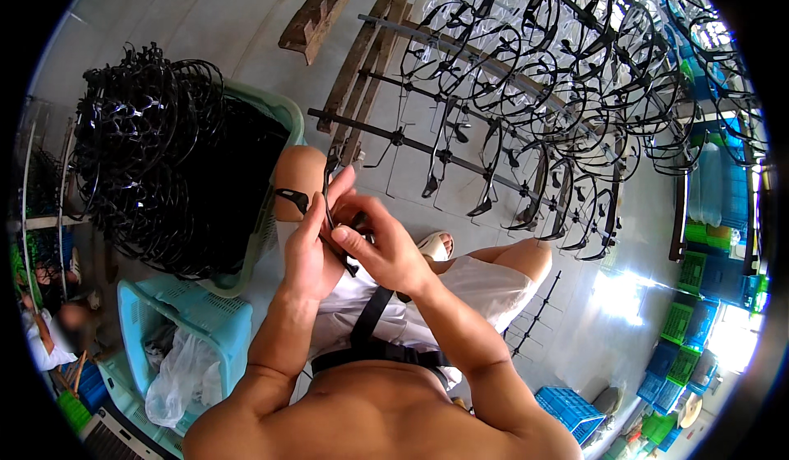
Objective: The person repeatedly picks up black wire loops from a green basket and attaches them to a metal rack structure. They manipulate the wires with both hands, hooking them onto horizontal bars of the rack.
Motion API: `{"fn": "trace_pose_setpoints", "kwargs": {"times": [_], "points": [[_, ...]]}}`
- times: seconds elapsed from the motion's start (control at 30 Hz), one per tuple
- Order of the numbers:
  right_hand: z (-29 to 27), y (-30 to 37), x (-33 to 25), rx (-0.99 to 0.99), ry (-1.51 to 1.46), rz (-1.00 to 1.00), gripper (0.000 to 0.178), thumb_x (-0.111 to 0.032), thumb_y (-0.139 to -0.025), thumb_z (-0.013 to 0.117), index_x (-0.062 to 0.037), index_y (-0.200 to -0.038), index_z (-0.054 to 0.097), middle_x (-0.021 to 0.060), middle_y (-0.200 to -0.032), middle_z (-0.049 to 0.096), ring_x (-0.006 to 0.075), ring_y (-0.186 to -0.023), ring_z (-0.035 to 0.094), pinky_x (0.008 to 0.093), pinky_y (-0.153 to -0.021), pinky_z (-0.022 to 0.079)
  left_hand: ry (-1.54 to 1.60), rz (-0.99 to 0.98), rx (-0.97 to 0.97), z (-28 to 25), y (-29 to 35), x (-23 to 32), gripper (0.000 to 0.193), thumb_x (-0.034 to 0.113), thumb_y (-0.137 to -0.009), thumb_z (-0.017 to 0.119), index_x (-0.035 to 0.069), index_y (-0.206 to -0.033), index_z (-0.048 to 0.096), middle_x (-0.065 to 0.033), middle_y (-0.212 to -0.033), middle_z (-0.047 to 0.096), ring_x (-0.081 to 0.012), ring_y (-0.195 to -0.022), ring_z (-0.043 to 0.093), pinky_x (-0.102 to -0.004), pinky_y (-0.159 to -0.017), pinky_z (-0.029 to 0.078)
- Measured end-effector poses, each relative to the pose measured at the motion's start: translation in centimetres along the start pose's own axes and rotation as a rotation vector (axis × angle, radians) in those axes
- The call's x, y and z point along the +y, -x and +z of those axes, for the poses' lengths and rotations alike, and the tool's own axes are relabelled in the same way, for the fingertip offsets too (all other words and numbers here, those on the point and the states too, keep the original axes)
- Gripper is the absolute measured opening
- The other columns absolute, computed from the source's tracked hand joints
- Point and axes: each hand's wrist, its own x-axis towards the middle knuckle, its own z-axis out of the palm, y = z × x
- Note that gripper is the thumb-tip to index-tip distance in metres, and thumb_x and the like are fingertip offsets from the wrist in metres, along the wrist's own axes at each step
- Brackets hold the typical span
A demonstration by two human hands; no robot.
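Note:
Both my hands are in front of my lap, closed round a thin curved black plastic piece (292,198) with a flared end. My left hand (308,246) grips it from the left, the flared end sticking out past the fingers. My right hand (380,242) pinches it from the other side, thumb and fingertips close to the left hand's. The fingers hide much of its middle. Beyond my hands, a rack bar (370,129) with hooks carries several similar curved black pieces (493,160). At left, a large pale green basket (289,115) is heaped with more black pieces (148,156).
A light blue basket (185,308) holding a clear plastic bag (182,382) stands at lower left. Wooden beams (329,8) lie beyond the bars. A hooked rod (538,316) and a blue crate (567,415) are at right, near stacked crates (678,320). Another person (53,332) is far left.

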Motion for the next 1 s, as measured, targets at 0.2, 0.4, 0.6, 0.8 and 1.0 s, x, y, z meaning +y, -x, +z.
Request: {"fn": "trace_pose_setpoints", "kwargs": {"times": [0.2, 0.4, 0.6, 0.8, 1.0], "points": [[-0.5, -1.0, -1.1, 0.001, -0.355, -0.010, 0.016, -0.012, -0.091, 0.059, 0.0010, -0.100, 0.055, 0.0069, -0.091, 0.060, 0.0136, -0.085, 0.056, 0.0264, -0.078, 0.045, -0.318, 0.227, -0.112, -0.9, 1.3, 0.5, 0.051, 0.029, -0.098, 0.034, -0.005, -0.135, 0.038, -0.0111, -0.134, 0.044, -0.0205, -0.125, 0.039, -0.0324, -0.106, 0.024], [-1.6, -5.0, -5.1, 0.215, -0.642, 0.120, 0.029, -0.027, -0.098, 0.045, -0.0002, -0.093, 0.053, 0.0137, -0.090, 0.063, 0.0226, -0.084, 0.063, 0.0316, -0.076, 0.051, -1.162, 1.158, -0.079, 0.2, 3.7, 0.2, 0.047, 0.019, -0.087, 0.034, -0.012, -0.122, 0.044, -0.0260, -0.127, 0.045, -0.0367, -0.119, 0.037, -0.0448, -0.100, 0.028], [-3.3, -9.6, -4.7, 0.234, -0.642, 0.125, 0.025, -0.028, -0.095, 0.051, -0.0038, -0.086, 0.050, 0.0075, -0.074, 0.059, 0.0162, -0.057, 0.057, 0.0289, -0.055, 0.050, -0.799, 0.777, -0.136, -1.6, 3.0, -0.8, 0.052, 0.018, -0.097, 0.033, 0.004, -0.143, 0.016, -0.0119, -0.066, 0.056, -0.0188, -0.058, 0.053, -0.0430, -0.084, 0.045], [-3.2, -11.5, -0.3, 0.460, -0.577, 0.258, 0.026, -0.026, -0.093, 0.055, -0.0002, -0.093, 0.048, 0.0083, -0.077, 0.059, 0.0164, -0.060, 0.057, 0.0308, -0.059, 0.052, -0.145, 0.435, -0.425, -0.6, 2.9, -0.2, 0.087, 0.013, -0.090, 0.048, 0.023, -0.144, -0.019, -0.0250, -0.103, 0.061, -0.0349, -0.096, 0.058, -0.0463, -0.090, 0.041], [-2.7, -11.1, 0.3, 0.490, -0.500, 0.155, 0.026, -0.025, -0.093, 0.056, -0.0005, -0.093, 0.047, 0.0084, -0.076, 0.059, 0.0157, -0.060, 0.057, 0.0300, -0.058, 0.052, -0.332, 0.439, -0.024, -1.0, 1.1, -1.7, 0.086, -0.009, -0.080, 0.056, 0.020, -0.147, 0.010, -0.0068, -0.084, 0.052, -0.0082, -0.062, 0.045, -0.0213, -0.057, 0.038]]}}
